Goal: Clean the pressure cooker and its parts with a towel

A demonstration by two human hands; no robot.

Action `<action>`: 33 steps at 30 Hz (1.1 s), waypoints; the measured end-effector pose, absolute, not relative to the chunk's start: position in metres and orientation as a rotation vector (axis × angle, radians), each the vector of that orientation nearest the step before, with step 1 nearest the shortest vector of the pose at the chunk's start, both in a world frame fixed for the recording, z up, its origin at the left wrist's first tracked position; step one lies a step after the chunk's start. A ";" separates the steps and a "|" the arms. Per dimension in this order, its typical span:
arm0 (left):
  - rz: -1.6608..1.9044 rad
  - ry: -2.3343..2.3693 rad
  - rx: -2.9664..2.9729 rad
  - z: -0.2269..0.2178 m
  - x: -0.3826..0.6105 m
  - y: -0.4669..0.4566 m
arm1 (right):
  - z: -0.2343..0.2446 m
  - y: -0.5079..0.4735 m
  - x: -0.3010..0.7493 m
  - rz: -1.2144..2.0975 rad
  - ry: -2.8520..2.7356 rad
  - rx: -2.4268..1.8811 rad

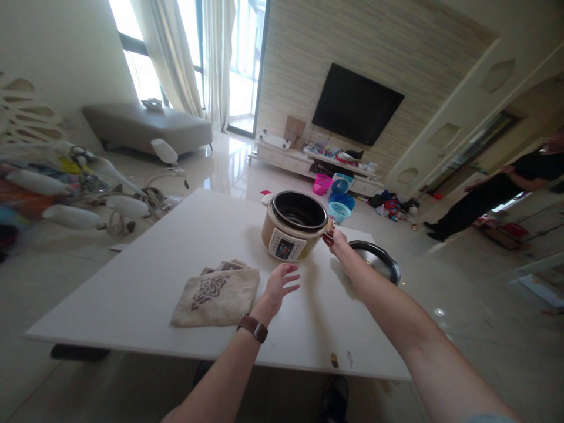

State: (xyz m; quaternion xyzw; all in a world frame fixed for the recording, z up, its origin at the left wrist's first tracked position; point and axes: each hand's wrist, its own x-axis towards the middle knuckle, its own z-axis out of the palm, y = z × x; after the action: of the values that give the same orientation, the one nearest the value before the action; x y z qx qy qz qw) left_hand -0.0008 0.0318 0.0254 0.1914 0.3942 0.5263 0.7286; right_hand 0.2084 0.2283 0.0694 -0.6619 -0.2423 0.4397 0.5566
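A beige electric pressure cooker [270, 236] stands without its lid on the white table [145, 252], its dark inner pot [301, 208] showing and its control panel facing me. My right hand [335, 239] reaches to the cooker's right side, with its fingers closed around the side handle. In front of the cooker, my left hand [281, 285] hovers with fingers spread, holding nothing. Left of that hand lies a folded beige cloth [215, 299] with a dark pattern. The round lid [382, 264] rests at the table's right edge, partly hidden by my right forearm.
Small objects [334, 359] lie near the table's front edge. Beyond the table are baskets [339, 211] and a TV cabinet [282, 160]. A lamp with white shades [73, 217] is at the left. A person in black [497, 194] stands at the right.
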 end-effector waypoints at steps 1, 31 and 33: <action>1.160 0.867 0.424 0.026 -0.002 0.031 | 0.069 0.228 0.210 1.008 -0.575 -1.574; 1.184 0.861 0.394 0.034 0.001 0.033 | 0.117 0.201 0.173 0.133 -2.548 -1.480; 1.183 0.861 0.388 0.034 0.002 0.033 | 0.117 0.201 0.169 0.143 -2.522 -1.441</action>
State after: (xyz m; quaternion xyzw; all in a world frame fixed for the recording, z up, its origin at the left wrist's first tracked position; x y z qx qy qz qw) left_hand 0.0018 0.0330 0.0342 0.1761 0.3904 0.5365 0.7272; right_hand 0.1694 0.2010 0.1168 -0.4920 -0.8614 0.0488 0.1164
